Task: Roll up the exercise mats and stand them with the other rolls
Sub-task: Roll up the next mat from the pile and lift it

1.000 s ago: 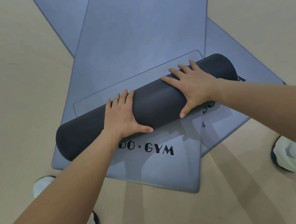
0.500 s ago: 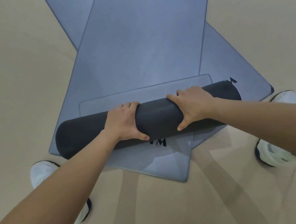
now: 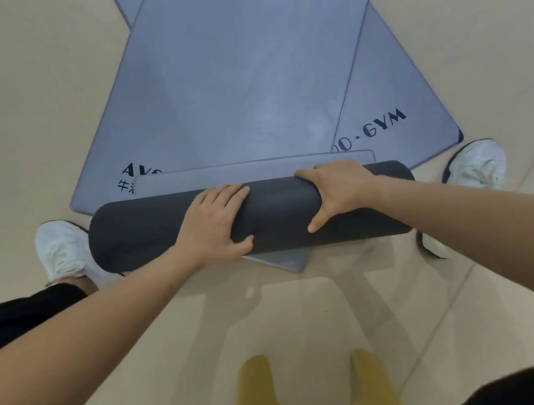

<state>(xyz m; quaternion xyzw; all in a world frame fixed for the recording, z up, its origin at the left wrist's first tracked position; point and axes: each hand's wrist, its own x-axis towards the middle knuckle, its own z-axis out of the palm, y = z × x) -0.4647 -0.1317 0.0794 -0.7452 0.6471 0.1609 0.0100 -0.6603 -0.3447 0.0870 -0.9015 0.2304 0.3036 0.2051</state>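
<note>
Rolled mat [image 3: 147, 231]: dark grey, a thick cylinder lying crosswise on its side at the near end of the flat mats, between the person's feet. Left hand [image 3: 214, 224]: laid over the middle of the roll, fingers [image 3: 224, 194] bent over its top, thumb pressed to the near face, gripping the roll. Right hand [image 3: 338, 189]: just to the right of the left hand, fingers wrapped over the far side and thumb on the near face, also gripping the roll. Top mat [image 3: 241, 69]: blue-grey, flat, running away from the roll toward the top of the view. Lower mat [image 3: 401, 96]: blue-grey, flat, beneath the top mat and crossed with it; black lettering shows on it, "AV" at the left edge and "·GYM" at the right, the middle covered. Mat corner [image 3: 292, 262]: pokes out from under the near side of the roll; which mat it belongs to cannot be told. Floor [image 3: 7, 100]: beige tile, carrying all the mats. Left shoe [image 3: 61, 253]: white, touching or just beside the roll's left end. Right shoe [image 3: 478, 167]: white, near the roll's right end. Yellow cloth [image 3: 318, 396]: blurred, at the bottom edge.
</note>
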